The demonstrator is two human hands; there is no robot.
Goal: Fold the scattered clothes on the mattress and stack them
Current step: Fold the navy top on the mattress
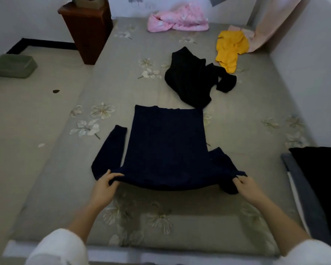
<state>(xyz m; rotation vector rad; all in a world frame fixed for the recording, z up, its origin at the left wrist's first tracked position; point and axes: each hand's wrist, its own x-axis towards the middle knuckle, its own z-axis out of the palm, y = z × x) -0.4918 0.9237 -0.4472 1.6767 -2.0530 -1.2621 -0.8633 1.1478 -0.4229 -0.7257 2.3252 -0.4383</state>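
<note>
A dark navy sweater point(166, 146) lies spread on the mattress point(237, 119) in the middle, its hem toward the far side. My left hand point(106, 183) grips its near left shoulder, and my right hand point(246, 186) pinches the near right shoulder, lifting that edge slightly. The left sleeve point(111, 150) lies straight beside the body; the right sleeve is bunched by my right hand. Farther back lie a crumpled black garment point(191, 79), a yellow garment point(230, 49) and a pink garment point(180, 21).
A brown wooden cabinet point(88, 29) stands at the mattress's far left. A green cushion point(13, 65) sits on the floor at left. A black item point(321, 178) lies at the right edge. A pale curtain point(271, 23) hangs at the far right by the wall.
</note>
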